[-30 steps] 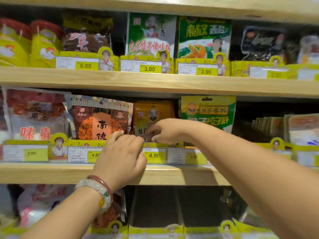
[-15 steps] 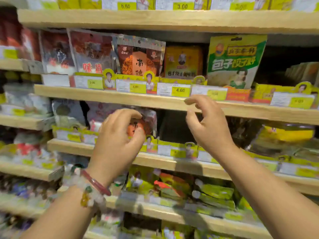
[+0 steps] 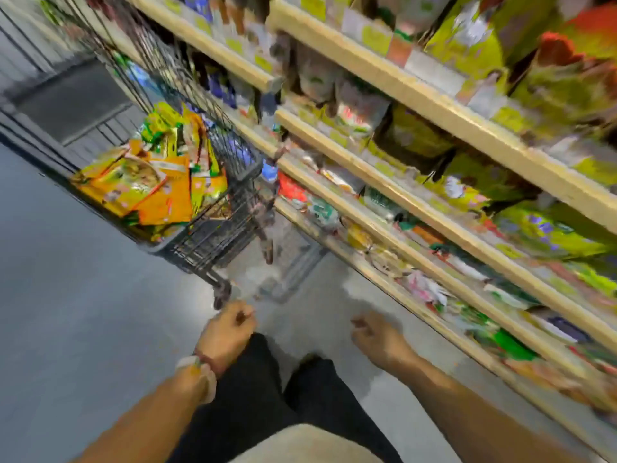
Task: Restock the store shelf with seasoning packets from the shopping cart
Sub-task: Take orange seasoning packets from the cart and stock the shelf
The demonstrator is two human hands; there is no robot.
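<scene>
The view is blurred by head motion. A dark wire shopping cart stands on the floor at the left of the shelves, holding a pile of orange, yellow and green seasoning packets. Wooden store shelves full of packets run along the right side. My left hand, with a beaded bracelet at the wrist, hangs low in front of my legs, fingers loosely curled, holding nothing. My right hand hangs beside it, nearer the lowest shelf, also loosely curled and holding nothing. Both hands are well short of the cart.
Grey floor stretches to the left of the cart. My dark trousers fill the bottom centre. A dark mat and a metal shutter lie at the far upper left. Lower shelf edges jut out close to my right arm.
Both hands have dropped from the price-tag shelf down to leg height. My head has turned down and left, so the cart and floor have come into view.
</scene>
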